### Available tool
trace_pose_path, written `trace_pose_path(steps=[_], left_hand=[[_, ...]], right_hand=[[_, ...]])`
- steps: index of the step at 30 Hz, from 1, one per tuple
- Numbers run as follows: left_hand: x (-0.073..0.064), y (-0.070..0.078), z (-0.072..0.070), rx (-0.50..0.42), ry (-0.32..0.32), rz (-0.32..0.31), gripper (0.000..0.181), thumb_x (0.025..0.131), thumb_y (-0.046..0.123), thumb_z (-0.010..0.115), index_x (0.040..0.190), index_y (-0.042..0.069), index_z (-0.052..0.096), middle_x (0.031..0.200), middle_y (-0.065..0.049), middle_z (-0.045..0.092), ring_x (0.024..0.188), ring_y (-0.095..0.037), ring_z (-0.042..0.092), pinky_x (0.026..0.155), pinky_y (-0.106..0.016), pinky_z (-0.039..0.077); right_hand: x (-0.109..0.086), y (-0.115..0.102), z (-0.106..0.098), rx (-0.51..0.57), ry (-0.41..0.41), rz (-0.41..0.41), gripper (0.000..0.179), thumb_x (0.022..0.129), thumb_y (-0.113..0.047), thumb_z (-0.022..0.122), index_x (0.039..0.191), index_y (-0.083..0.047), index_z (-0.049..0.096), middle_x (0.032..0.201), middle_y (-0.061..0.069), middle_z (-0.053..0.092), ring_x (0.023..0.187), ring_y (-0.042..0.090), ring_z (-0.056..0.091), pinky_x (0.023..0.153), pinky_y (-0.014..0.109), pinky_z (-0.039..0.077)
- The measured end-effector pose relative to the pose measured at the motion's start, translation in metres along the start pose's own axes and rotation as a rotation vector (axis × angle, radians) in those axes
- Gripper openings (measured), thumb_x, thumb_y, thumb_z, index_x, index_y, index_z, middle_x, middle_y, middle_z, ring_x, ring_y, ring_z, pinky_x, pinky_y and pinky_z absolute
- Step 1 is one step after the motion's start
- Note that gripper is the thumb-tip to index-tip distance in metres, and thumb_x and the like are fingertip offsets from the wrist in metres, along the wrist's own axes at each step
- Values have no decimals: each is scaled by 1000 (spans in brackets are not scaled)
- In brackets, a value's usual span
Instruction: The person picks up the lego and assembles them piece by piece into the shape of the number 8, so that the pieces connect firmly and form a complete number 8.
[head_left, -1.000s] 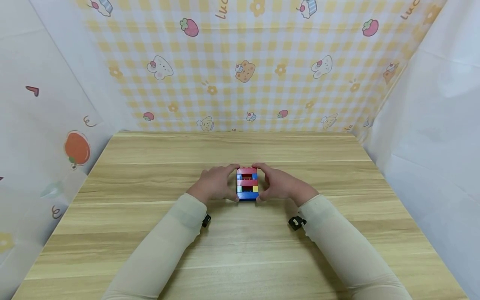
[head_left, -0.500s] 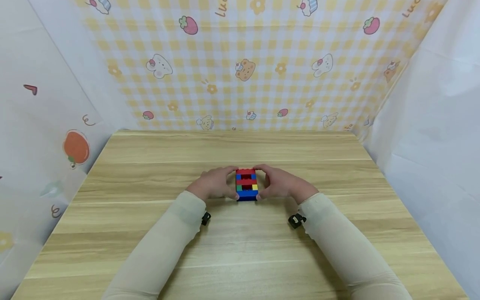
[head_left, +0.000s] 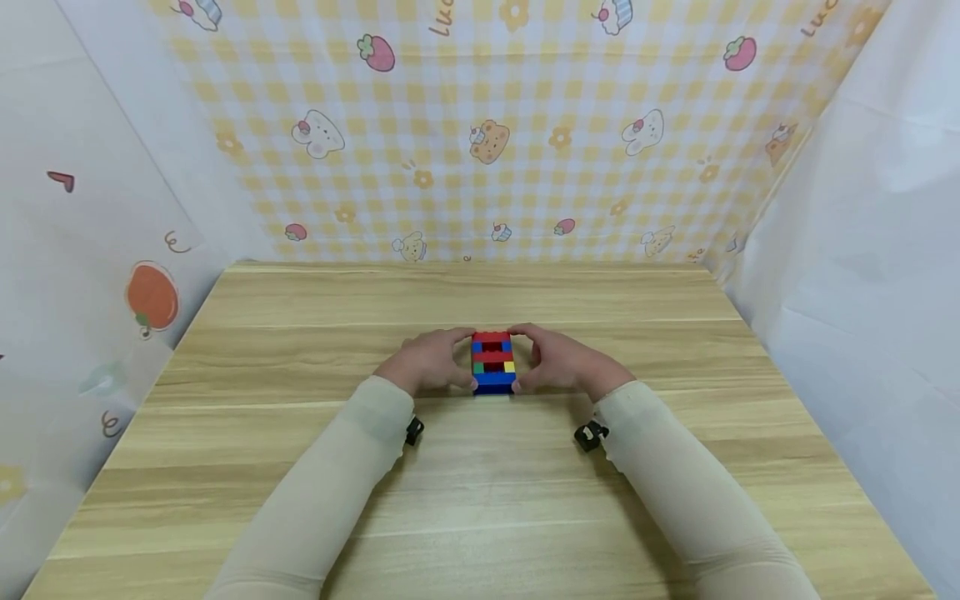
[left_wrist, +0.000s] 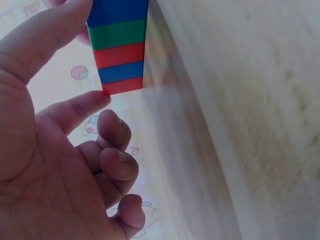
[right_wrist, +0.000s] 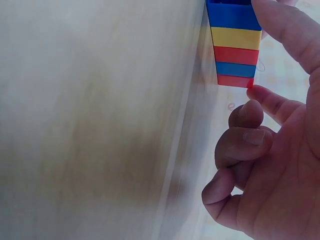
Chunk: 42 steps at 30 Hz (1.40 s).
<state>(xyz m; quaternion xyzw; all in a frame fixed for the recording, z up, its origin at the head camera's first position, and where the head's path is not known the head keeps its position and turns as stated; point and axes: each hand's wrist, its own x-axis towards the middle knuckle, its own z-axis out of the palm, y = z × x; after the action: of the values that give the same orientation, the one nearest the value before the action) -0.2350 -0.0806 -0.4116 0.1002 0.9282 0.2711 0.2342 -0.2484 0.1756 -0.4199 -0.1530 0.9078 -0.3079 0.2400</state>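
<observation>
A small stack of toy building bricks [head_left: 492,358] is between the two hands, at the middle of the wooden table. Its layers run blue, green and yellow, red, blue, red from the near end to the far end, with gaps in the centre. The left hand [head_left: 427,362] pinches its left side, thumb at the blue brick [left_wrist: 117,11] and index fingertip at the far red brick [left_wrist: 122,86]. Mirroring this, the right hand [head_left: 566,364] holds the right side, where a yellow brick [right_wrist: 236,38] shows. The other fingers curl loosely, off the bricks. Whether the stack touches the table cannot be told.
The wooden table [head_left: 480,500] spreads around the hands. A yellow-checked printed cloth [head_left: 480,100] hangs behind its back edge, and white cloths hang at the left [head_left: 75,292] and right [head_left: 847,250]. Small black devices [head_left: 591,435] sit at the wrists.
Both hands and the brick stack shift slightly upward in the head view over the last half second. The grip of both hands on the stack stays the same.
</observation>
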Motion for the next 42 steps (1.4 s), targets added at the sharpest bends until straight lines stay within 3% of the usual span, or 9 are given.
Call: trace_pose_path(steps=[11,22,26,29,32,35,39,42], left_hand=[[2,-2,-1,-79,-13,-44,94,86,35,89,164,38,37,170,-5,37,153,-42,33,119,-68,30],[5,-3,0,-83,-19,-33,95,86,35,88,165,36,35,170,-5,36,155,-38,33,120,-67,29],[4,-6,-1,-69,-8,-10,99,86,37,88,167,35,31,171,-6,35,157,-39,31,122,-70,21],[2,-11,-3,-51,32,18,100,86,43,87,167,33,29,170,-11,34,157,-40,30,123,-69,20],[-1,-17,-6,-42,106,45,98,88,50,83,168,30,29,163,-16,41,146,-39,43,118,-65,35],[-4,-24,-10,-36,189,58,94,92,57,76,167,27,30,154,-19,43,132,-37,49,108,-60,45],[-10,-35,-18,-36,280,48,90,95,63,68,167,27,29,158,-22,37,135,-42,43,109,-65,39],[-15,-42,-24,-44,323,42,92,95,69,63,168,27,27,165,-23,29,146,-48,34,115,-71,30]], right_hand=[[2,1,-3,30,-15,-14,94,84,-33,91,161,-33,36,107,12,58,98,27,54,84,42,44],[4,3,-3,16,-23,18,95,85,-33,90,162,-35,34,113,12,59,103,29,55,89,44,46],[3,3,-5,15,-23,15,99,84,-36,90,164,-33,31,113,12,60,101,28,56,89,43,47],[0,3,-7,-4,-7,4,101,85,-43,88,166,-30,28,109,12,61,95,27,57,85,42,48],[-3,7,-10,-33,31,-2,99,88,-50,84,166,-29,26,106,13,61,91,27,57,80,42,48],[-7,15,-14,-63,78,1,97,90,-55,80,167,-29,25,114,14,60,97,28,56,83,43,48],[-15,28,-21,-139,159,-1,98,90,-56,79,167,-25,26,135,19,59,116,34,58,98,52,51],[-21,39,-29,-223,239,-5,100,88,-56,81,166,-21,30,140,22,59,121,37,60,99,57,51]])
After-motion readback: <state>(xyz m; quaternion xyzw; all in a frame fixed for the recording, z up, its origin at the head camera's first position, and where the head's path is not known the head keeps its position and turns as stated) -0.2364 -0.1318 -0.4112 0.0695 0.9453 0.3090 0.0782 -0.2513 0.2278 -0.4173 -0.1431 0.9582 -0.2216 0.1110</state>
